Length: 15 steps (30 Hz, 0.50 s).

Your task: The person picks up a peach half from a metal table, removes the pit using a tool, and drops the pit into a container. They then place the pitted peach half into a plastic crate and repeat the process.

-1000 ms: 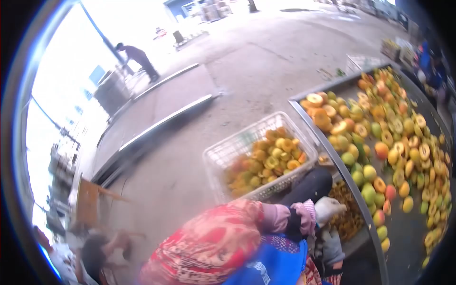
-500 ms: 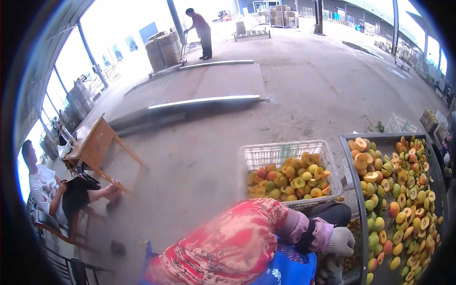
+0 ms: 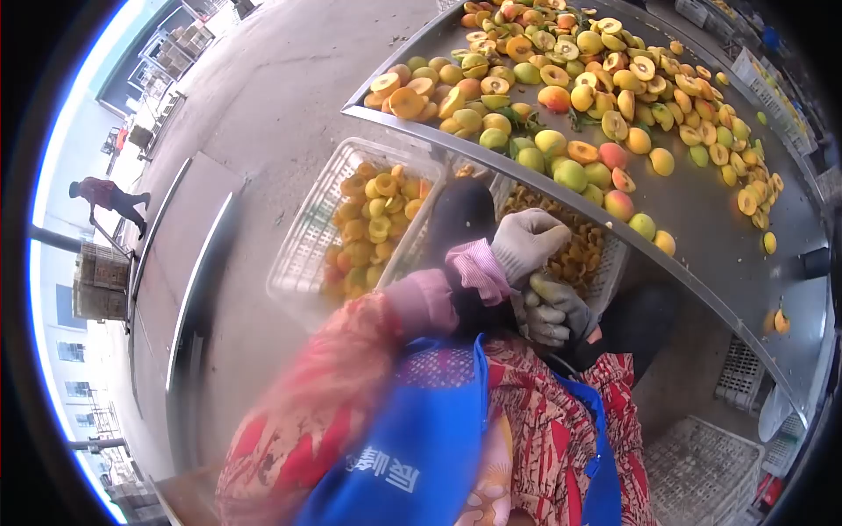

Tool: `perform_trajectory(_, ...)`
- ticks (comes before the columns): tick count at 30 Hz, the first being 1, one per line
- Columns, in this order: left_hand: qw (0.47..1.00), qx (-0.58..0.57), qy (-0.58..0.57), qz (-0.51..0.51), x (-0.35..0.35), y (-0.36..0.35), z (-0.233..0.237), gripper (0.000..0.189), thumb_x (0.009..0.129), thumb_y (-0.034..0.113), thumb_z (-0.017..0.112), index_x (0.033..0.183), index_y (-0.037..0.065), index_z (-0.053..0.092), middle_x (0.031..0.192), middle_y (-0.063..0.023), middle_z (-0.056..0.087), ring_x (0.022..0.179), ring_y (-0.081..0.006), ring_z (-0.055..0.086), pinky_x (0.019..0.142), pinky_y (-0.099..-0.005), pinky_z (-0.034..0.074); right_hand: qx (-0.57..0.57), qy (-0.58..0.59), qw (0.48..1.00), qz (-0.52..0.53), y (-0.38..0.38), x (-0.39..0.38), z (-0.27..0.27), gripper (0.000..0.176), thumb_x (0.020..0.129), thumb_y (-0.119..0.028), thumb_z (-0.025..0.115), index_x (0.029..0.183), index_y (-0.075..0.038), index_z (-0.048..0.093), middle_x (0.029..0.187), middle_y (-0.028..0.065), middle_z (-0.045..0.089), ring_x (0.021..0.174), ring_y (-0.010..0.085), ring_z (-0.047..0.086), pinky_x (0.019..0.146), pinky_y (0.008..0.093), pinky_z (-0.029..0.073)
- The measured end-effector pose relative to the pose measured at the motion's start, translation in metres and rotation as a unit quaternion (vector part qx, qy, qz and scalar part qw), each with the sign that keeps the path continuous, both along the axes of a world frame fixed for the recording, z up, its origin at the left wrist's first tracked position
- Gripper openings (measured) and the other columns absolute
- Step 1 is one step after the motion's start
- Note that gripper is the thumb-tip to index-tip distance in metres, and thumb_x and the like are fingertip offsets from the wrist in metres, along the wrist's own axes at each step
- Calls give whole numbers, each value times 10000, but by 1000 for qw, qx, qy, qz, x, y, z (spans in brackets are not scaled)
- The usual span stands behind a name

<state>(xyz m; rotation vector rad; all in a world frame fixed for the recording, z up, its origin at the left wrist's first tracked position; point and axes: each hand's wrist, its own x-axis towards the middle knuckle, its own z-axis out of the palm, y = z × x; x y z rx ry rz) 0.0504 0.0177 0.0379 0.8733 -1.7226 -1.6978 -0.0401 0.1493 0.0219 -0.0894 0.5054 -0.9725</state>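
Observation:
My left hand (image 3: 529, 241), in a pale knit glove with a pink striped cuff, is curled closed over a crate of cut fruit (image 3: 579, 254). Just below it, my right hand (image 3: 558, 311), in a soiled grey glove, has its fingers bent together near my lap. Whatever either hand may hold is hidden. Beyond the hands, a metal table (image 3: 702, 279) carries whole and halved yellow, green and reddish fruit (image 3: 570, 174). On the left stands a white crate (image 3: 303, 250) with halved fruit.
Empty-looking white crates (image 3: 702, 473) stand on the floor at lower right. The table's raised metal edge (image 3: 491, 159) runs close beyond my hands. At far left, a person (image 3: 110, 197) pulls a cart of stacked boxes (image 3: 101, 280). My knees flank the crate.
The view has swung round and tilted, so the table fills the upper right. Both gloved hands show more fully. The seated person and wooden desk have left the view.

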Motion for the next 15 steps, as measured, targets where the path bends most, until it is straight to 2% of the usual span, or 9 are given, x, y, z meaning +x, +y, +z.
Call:
perform_trajectory(3,942,327,72,-16,-17,-17,-2,219,875,211,656,889,-8,670,765,-82,661,559,-141,585,484,-247,460,-39,-46,997,-56,-3,-5,-2,286,980,-383,514,879,-119,552,519,-72,335,350,61,266,318,218,223)
perform_trajectory(5,973,121,181,72,-22,-26,-16,229,884,201,656,913,-26,657,780,-90,662,600,-143,594,516,-248,471,-85,-67,992,-72,-5,-3,8,283,983,-385,506,902,-118,556,526,-71,341,349,61,269,320,220,232)
perform_trajectory(7,938,242,168,182,6,-60,21,220,882,190,654,911,-28,662,807,-96,663,650,-149,602,553,-257,486,-106,-9,986,-130,-9,-5,16,286,983,-405,498,967,-128,567,526,-73,327,346,51,243,321,206,198)
perform_trajectory(8,949,137,132,252,24,-81,16,291,905,227,614,1008,-41,661,881,-102,689,694,-167,652,641,-250,526,-44,26,996,-74,-12,-23,-6,333,957,-394,531,1057,-78,555,610,-4,508,426,138,462,402,272,393)
perform_trajectory(9,954,29,-9,297,47,-103,23,331,865,252,649,1051,-21,673,903,-133,702,751,-229,674,704,-309,547,-49,28,995,-77,-19,-25,-31,333,957,-394,531,1057,-78,555,610,-4,508,426,138,462,402,272,393)
perform_trajectory(10,910,-176,-244,286,68,-119,31,362,843,268,663,1090,4,669,921,-152,703,798,-276,674,751,-347,542,-52,454,889,-27,-25,-21,-50,370,930,-379,558,1095,-48,535,753,74,589,600,223,560,556,331,457)
perform_trajectory(11,774,-365,-455,248,84,-133,38,400,822,285,676,1129,28,664,939,-171,705,844,-323,674,799,-385,538,-38,791,610,27,-26,-20,-68,420,903,-364,586,1133,-19,514,896,151,669,773,309,659,710,390,521)
perform_trajectory(12,757,-404,-458,233,93,-149,35,423,812,328,663,1142,63,656,1021,-169,672,920,-331,647,828,-408,516,13,662,749,-4,-25,-24,-59,506,870,-343,589,1202,20,471,1220,268,583,1123,420,567,967,450,418)
perform_trajectory(15,796,-395,-436,145,52,-164,53,426,819,371,636,1150,103,638,1083,-179,641,977,-334,628,829,-423,498,54,543,826,-144,-27,-19,-58,543,876,-320,576,1272,29,451,1283,286,529,1163,442,526,960,451,420)
